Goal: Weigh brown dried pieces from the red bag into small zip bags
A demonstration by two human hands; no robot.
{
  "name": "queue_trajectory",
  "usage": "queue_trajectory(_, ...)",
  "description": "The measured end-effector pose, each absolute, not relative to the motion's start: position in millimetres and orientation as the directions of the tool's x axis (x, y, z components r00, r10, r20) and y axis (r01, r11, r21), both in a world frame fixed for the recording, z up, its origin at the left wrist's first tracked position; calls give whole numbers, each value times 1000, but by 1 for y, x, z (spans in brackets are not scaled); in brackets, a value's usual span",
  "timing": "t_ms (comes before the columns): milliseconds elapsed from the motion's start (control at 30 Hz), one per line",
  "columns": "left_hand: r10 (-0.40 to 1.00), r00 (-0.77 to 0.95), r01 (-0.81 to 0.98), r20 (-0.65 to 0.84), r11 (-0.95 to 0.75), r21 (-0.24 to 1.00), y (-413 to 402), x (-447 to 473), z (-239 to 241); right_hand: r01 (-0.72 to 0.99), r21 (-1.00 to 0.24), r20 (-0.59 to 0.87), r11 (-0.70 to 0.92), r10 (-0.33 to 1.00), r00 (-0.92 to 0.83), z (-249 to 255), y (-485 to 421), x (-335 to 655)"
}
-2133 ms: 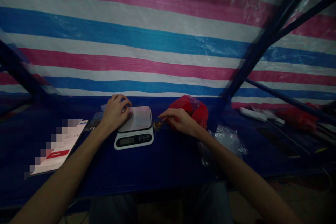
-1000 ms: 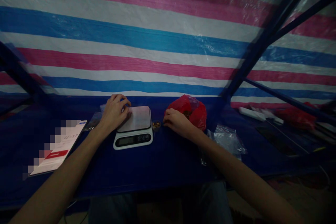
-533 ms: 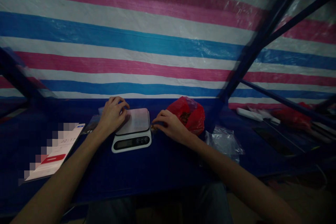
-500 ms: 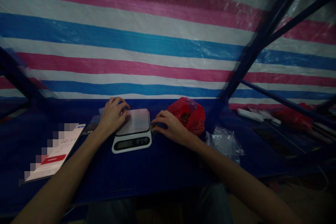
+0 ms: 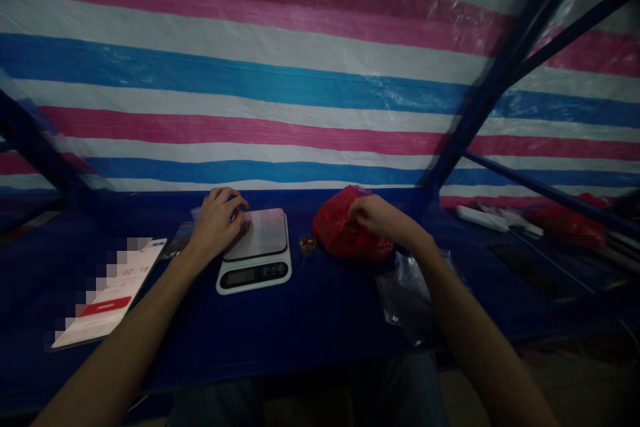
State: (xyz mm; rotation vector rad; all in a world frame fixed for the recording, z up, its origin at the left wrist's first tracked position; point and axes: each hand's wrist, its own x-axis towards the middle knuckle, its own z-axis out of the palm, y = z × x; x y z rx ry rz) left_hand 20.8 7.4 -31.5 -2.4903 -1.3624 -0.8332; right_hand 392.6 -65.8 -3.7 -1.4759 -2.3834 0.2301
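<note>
My left hand [image 5: 217, 221] rests with curved fingers against the back left corner of a white digital kitchen scale [image 5: 254, 255], and nothing shows in its grip. A small, thin clear packet [image 5: 181, 239] lies just below that hand. My right hand [image 5: 379, 215] sits on top of a crumpled red plastic bag [image 5: 337, 230], its fingertips hidden at the bag's gathered top. Between scale and bag stands a small round cup [image 5: 307, 244] holding brown bits, untouched by either hand.
A blue sheet covers the table [image 5: 300, 327]. A printed paper [image 5: 113, 297] lies at the left. A clear plastic bag [image 5: 405, 297] lies below my right forearm. At the far right are a white object [image 5: 480, 219], another red bag [image 5: 567, 228] and a dark flat panel [image 5: 530, 268].
My right hand has moved right and up, from beside the scale and cup onto the red bag. The cup now shows uncovered. My left hand stays at the scale.
</note>
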Motion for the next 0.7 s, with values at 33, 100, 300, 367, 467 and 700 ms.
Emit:
queue_trajectory(33,716,425,818,554,-565,104,7,21,-32,871,-267,155,412,910,-384,-7,-62,402)
queue_trajectory(100,714,430,816,552,-569,100,8,21,-33,911,-191,113,366,930,-350,-17,-57,411)
queue_trajectory(300,720,428,819,547,-565,103,12,19,-34,932,-163,64,323,946,-317,-32,-56,402)
queue_trajectory(367,720,425,820,548,-563,103,12,19,-34,924,-192,74,330,944,-322,-28,-55,402)
queue_trajectory(467,711,438,819,551,-568,81,10,20,-34,925,-186,158,331,939,-304,-18,-53,407)
queue_trajectory(700,709,428,830,561,-554,67,7,21,-32,800,-349,484,487,825,-291,7,-62,392)
